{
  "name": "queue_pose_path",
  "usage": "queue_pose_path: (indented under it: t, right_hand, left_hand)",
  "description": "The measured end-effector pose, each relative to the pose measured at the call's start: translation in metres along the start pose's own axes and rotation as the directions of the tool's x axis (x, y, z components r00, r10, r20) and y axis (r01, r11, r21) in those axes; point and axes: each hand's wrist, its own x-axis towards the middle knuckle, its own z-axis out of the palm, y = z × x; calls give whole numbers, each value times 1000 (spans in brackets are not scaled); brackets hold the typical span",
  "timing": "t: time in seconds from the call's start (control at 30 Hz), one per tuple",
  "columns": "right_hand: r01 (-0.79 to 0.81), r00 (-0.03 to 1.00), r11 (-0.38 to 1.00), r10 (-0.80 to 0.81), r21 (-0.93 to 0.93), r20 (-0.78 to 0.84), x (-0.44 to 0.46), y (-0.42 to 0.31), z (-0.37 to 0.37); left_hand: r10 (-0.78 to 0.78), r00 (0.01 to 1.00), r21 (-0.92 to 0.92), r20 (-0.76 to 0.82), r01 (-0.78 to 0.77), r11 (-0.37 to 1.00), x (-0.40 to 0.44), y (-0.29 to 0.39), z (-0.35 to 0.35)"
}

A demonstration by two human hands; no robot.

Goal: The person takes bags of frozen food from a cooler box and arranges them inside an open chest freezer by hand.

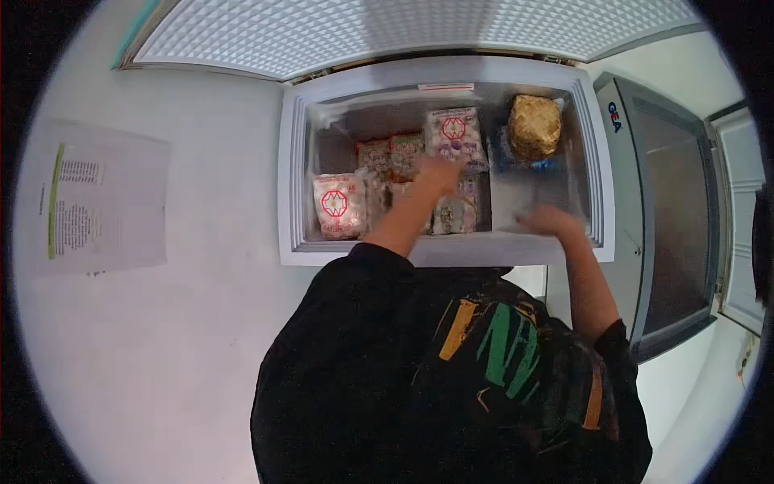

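Note:
An open chest freezer (447, 256) lies in front of me, with packaged bags inside. My left hand (442, 173) reaches over the middle, at the lower edge of a white bag with a red emblem (453, 133); its fingers are blurred, and any grip is unclear. My right hand (542, 219) hangs over the right compartment near the front rim, also smeared by motion. Below my left hand lies a clear bag with greenish contents (453, 216). Another white bag with a red emblem (339, 206) lies at the front left.
A gold-brown package (534, 127) sits in the back right of the freezer. Smaller red-edged packs (375, 153) lie at the back left. The raised lid (322, 36) stands behind. A grey cabinet (673, 218) is at the right, and a printed sheet (105, 198) at the left.

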Motion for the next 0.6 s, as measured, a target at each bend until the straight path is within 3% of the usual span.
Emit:
queue_pose_path:
  t: [0.07,0.1,0.13,0.2,0.23,0.27,0.3,0.33,0.37,0.4,0.43,0.47,0.5,0.53,0.57,0.6]
  right_hand:
    - [51,996,993,-58,-104,-70,-14,-15,11]
    - [74,991,985,-90,-156,-102,-22,-22,15]
    - [103,978,974,-136,-201,-158,-33,-26,19]
    - [132,954,962,-190,-240,-234,-53,-24,20]
    - [422,906,906,-423,-43,-27,-65,-21,18]
    - [629,744,752,-656,199,125,-76,-18,15]
    - [642,739,742,-666,192,102,-84,-13,8]
    - [649,685,690,-713,320,149,-90,-6,-2]
    - [642,616,625,-765,443,187,-94,2,-10]
    - [638,724,681,-689,361,20,-98,10,-15]
    - [596,803,767,-570,237,-175,-92,18,-24]
    - [514,817,847,-435,137,-380,-84,30,-33]
    - [327,794,945,-281,-11,-540,-78,56,-47]
    - [94,693,990,-142,-108,-706,-75,76,-59]
    - [-72,718,968,-118,-242,-686,-76,82,-63]
    - [-233,718,913,-70,-335,-692,-85,90,-59]
  left_hand:
    - [-47,997,19,58,46,999,-14,19,15]
    - [-174,984,-530,23,160,833,-30,29,-23]
    - [-270,961,-903,60,168,397,-39,32,-47]
    - [-152,988,-603,26,137,786,-63,8,-53]
    - [-180,984,-632,4,142,762,-80,0,-74]
    - [-208,978,-660,-16,146,737,-100,-4,-106]
    - [-298,953,-918,-62,63,393,-117,-4,-135]
    - [-274,914,-942,-298,-237,236,-130,-8,-156]
    - [-288,811,-856,-509,-514,65,-133,-9,-169]
    - [-259,819,-855,-512,-515,61,-122,-6,-170]
    - [-306,864,-903,-400,-316,290,-108,-5,-164]
    - [-377,875,-866,-302,-87,492,-92,-7,-153]
    - [-464,856,-748,-229,150,646,-76,-12,-139]
    - [-548,814,-566,-193,364,740,-55,-17,-123]
    - [-629,753,-338,-193,550,763,-32,-19,-107]
    - [-299,896,-85,-327,287,954,-6,-30,-75]
